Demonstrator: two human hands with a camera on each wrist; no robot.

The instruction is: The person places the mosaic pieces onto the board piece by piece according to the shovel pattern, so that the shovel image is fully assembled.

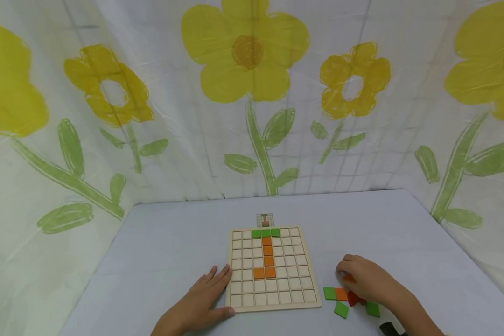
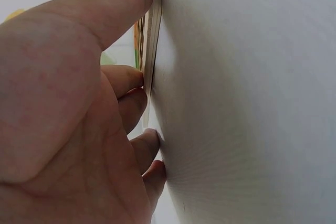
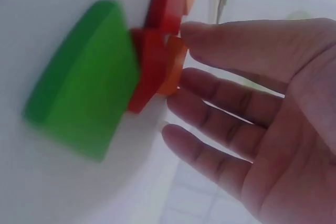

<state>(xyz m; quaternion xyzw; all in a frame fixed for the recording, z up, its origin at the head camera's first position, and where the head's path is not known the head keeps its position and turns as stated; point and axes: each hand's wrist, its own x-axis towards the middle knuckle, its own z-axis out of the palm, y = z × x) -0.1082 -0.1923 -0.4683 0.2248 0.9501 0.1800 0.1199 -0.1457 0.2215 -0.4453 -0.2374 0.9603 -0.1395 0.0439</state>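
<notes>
A wooden grid board (image 1: 291, 298) lies on the table with three green tiles (image 1: 266, 233) in its top row. Below them several orange tiles (image 1: 268, 250) form a column, with one more beside its foot. My left hand (image 1: 201, 298) rests at the board's left edge, fingers extended, thumb by the near corner. To the right of the board, my right hand (image 1: 369, 280) is over a loose group of tiles. Its thumb and fingertips pinch an orange tile (image 3: 173, 66) beside red tiles (image 3: 152, 69); a green tile (image 3: 89, 82) is nearest the wrist camera.
Behind the board lies a small pattern card (image 1: 265, 220). Loose green tiles (image 1: 341, 310) and another orange tile (image 1: 341, 294) lie right of the board. A dark object (image 1: 388, 328) shows by the right wrist. A flower-printed curtain (image 1: 185, 140) hangs behind the white table (image 1: 172, 233).
</notes>
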